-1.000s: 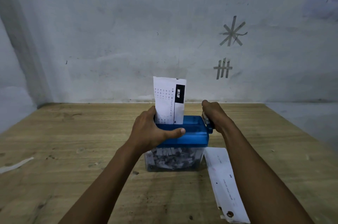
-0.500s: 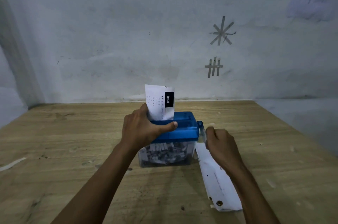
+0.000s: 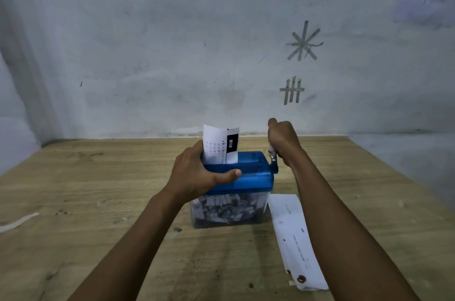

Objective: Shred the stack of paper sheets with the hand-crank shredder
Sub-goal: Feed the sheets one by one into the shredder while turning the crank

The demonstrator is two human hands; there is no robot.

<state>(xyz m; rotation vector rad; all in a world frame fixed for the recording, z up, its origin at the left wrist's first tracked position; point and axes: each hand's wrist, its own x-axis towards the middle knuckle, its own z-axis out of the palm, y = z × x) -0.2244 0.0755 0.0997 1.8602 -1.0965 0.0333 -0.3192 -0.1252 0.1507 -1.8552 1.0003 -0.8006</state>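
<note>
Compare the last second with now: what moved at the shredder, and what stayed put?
The right hand, gripping the crank, swung from the top down toward the person and is back up at the top. The sheet in the slot sank lower, so less of it shows. The left hand kept holding the shredder by its blue top. The stack of sheets stayed on the table beside it.
</note>
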